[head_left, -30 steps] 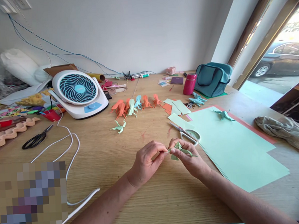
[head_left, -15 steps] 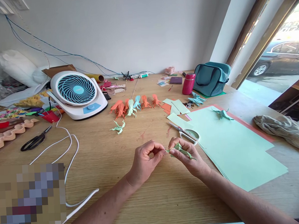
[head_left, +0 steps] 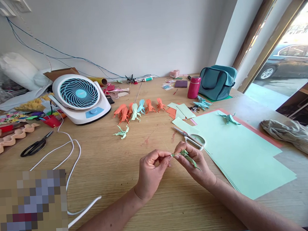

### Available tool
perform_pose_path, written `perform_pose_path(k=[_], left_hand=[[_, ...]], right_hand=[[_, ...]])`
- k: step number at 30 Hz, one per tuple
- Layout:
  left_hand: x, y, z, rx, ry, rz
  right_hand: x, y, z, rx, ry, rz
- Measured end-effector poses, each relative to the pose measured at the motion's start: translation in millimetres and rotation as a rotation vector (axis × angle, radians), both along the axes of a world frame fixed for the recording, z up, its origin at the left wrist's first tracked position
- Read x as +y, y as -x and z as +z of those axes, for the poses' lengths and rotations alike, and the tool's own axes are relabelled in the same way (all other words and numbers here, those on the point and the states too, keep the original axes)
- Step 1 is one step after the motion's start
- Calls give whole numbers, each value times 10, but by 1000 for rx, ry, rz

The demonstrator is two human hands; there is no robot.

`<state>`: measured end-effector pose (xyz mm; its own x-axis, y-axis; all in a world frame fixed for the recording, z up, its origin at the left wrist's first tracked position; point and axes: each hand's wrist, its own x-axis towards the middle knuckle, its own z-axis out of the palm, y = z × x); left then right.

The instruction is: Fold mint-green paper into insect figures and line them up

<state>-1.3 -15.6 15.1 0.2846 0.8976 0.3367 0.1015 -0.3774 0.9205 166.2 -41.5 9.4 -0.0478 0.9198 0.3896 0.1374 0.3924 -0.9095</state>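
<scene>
Both hands hold a small green paper figure (head_left: 187, 156) just above the wooden table (head_left: 115, 159), near its front middle. The left hand (head_left: 149, 172) pinches one thin tip between thumb and forefinger, the other fingers curled in. The right hand (head_left: 198, 165) has thumb and fingertips closed on the figure's body, whose folds are too small to make out clearly. Scissors (head_left: 195, 139) lie just behind the right hand, beside pale green sheets (head_left: 243, 152). A row of folded figures (head_left: 138, 109) stands farther back.

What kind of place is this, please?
Likely a craft desk for paper folding: folded paper figures stand in a row, green paper sheets lie by white-handled scissors, and a green folded piece is pinched.
</scene>
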Motion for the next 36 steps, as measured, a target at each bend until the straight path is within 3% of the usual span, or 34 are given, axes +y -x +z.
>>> perform_pose_path(k=[8, 16, 22, 25, 32, 36], left_hand=[[41, 17, -67, 76, -138, 16], [44, 7, -25, -1, 10, -51], [41, 2, -9, 6, -15, -72], [52, 19, -41, 40, -128, -33], [148, 100, -39, 210, -652, -31], [194, 145, 2, 344, -857, -16]], right_hand=[[-3, 2, 9, 59, 66, 13], [-5, 7, 26, 99, 77, 28], [5, 6, 20, 85, 69, 19], [4, 2, 13, 79, 85, 17], [-12, 6, 29, 77, 118, 25], [-3, 16, 25, 102, 139, 43]])
